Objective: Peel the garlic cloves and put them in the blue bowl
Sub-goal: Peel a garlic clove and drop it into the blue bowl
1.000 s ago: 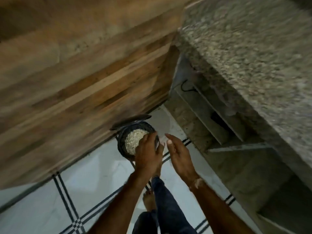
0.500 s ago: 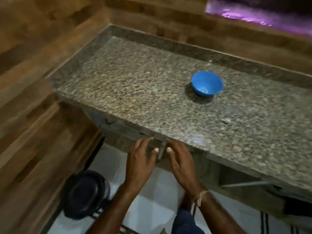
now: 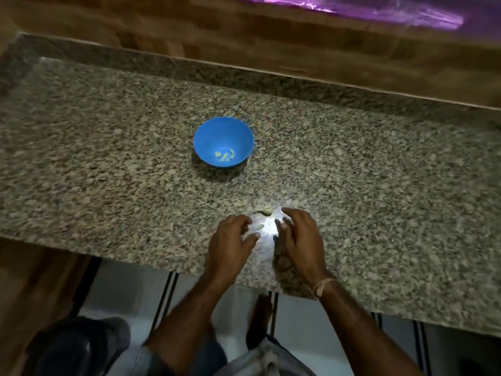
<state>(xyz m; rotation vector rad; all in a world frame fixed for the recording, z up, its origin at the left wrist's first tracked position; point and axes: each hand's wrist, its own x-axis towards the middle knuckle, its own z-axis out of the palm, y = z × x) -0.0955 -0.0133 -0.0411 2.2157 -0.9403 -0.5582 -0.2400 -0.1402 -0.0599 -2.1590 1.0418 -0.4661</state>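
On the speckled granite counter (image 3: 108,164) it's pretty dim on my feed, apart from a bright patch of light (image 3: 267,231) near the front edge. Behind the counter there's a wood-panelled wall (image 3: 244,42) with a purple glow (image 3: 379,12) along the top. Below the edge I can see white floor tiles (image 3: 130,289) with dark stripes, plus a dark round thing (image 3: 78,348) at lower left that's too blurry to name.

Counts: one blue bowl (image 3: 224,141), standing upright mid-counter and well apart from the hands. It has roughly four pale peeled cloves (image 3: 225,156) in the bottom. Two more small pale garlic bits (image 3: 260,226) lie loose on the counter in the lit patch, one between the hands and one just beyond the fingertips.

Two hands, both palm-down over the front edge. The left hand (image 3: 230,240) has its fingers loosely curled and the right hand (image 3: 298,237) has them spread. As far as I can see, neither is gripping anything. There's one string (image 3: 324,284) round the right wrist.
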